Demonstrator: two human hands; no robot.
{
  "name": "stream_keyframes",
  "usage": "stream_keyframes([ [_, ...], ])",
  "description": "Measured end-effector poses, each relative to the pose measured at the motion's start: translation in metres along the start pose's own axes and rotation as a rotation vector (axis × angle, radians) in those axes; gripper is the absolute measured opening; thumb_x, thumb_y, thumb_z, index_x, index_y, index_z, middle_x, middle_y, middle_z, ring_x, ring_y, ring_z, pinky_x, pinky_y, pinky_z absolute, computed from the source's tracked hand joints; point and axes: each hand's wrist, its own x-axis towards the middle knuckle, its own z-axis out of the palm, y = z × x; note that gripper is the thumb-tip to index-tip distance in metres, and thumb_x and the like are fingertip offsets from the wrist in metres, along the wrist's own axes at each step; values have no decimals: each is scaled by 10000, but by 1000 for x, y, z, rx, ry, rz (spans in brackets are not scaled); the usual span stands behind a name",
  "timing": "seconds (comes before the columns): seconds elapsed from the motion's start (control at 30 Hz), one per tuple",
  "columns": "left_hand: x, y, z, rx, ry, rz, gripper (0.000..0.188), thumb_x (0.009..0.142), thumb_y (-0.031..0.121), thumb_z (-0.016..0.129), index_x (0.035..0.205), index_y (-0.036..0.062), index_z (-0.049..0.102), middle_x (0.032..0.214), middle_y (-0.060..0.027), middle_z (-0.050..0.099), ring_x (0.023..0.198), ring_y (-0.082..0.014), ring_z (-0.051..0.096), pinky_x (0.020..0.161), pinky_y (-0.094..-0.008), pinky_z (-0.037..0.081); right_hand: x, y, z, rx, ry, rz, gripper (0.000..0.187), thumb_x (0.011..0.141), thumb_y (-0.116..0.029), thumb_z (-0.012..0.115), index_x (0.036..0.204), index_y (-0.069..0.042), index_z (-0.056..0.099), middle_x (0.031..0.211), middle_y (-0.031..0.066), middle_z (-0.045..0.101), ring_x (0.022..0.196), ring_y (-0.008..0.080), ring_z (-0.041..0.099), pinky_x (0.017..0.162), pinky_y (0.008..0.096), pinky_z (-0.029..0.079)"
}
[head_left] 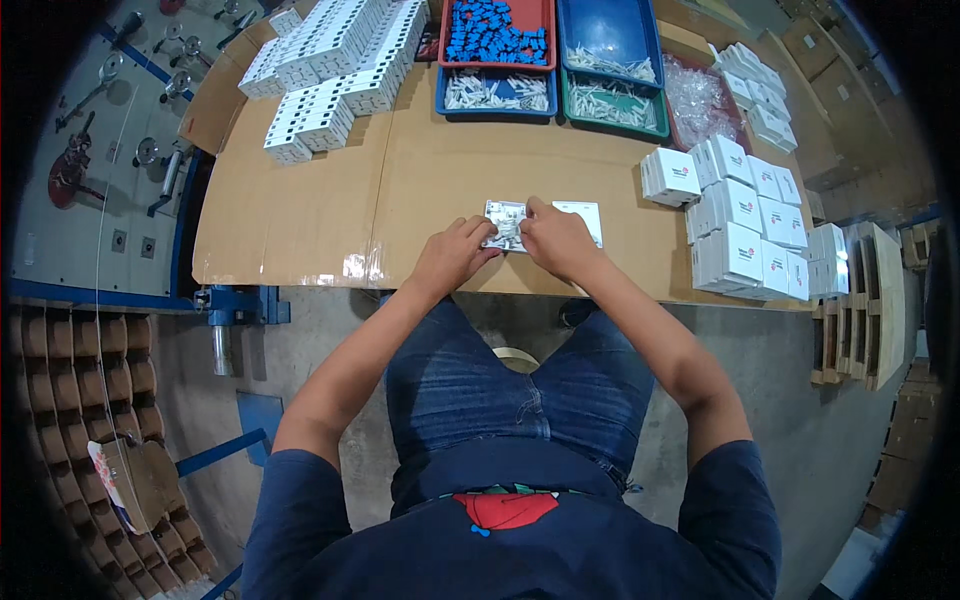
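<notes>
Near the front edge of the cardboard-covered table, a flat white plastic piece (pixel 508 222) with small parts inside it lies between my hands. My left hand (pixel 460 255) grips its left side, with the thumb at its lower corner. My right hand (pixel 556 240) is closed over its right side, fingers bent and pressed together. What those fingertips pinch is hidden. Partly behind the right hand is a smooth white plate (pixel 588 214) with a few small marks, lying on the cardboard.
At the back stand a red bin (pixel 552 50) of small blue parts, blue bins (pixel 565 35) and a green bin (pixel 640 130) with slim white pieces. White blocks (pixel 330 75) are stacked at left, small white boxes (pixel 735 205) at right. A vise (pixel 235 305) sits below the table's left edge.
</notes>
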Motion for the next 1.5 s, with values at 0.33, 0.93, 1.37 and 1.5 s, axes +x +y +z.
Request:
stream_keyframes([
  [0.33,-3,-5,5,-34,67,106,294,901,346,737,1016,94,637,1112,-40,649,950,-247,658,724,-387,569,9,-21,8,140,35,439,78,811,-126,708,850,-75,751,1091,122,602,870,337,691,740,460,572],
  [0.93,-5,1,12,-337,104,-104,645,819,358,835,1330,75,563,1353,-138,578,1176,-349,622,919,-435,546,-7,-17,-1,245,77,349,147,815,-92,697,956,-92,740,1088,120,631,940,337,691,811,457,556],
  [1.37,6,11,20,-390,105,-270,1025,673,429,926,1486,42,435,1481,-190,495,1403,-367,446,1147,-493,381,-25,-3,19,736,265,552,222,918,-87,662,1108,19,704,982,204,737,882,308,725,793,386,578],
  [1.5,9,60,17,-1228,455,-327,756,899,358,791,1488,52,429,1479,-150,523,1351,-307,530,1071,-441,481,-33,-12,8,939,330,549,211,961,-79,662,1144,20,693,929,104,732,815,147,655,776,303,554],
])
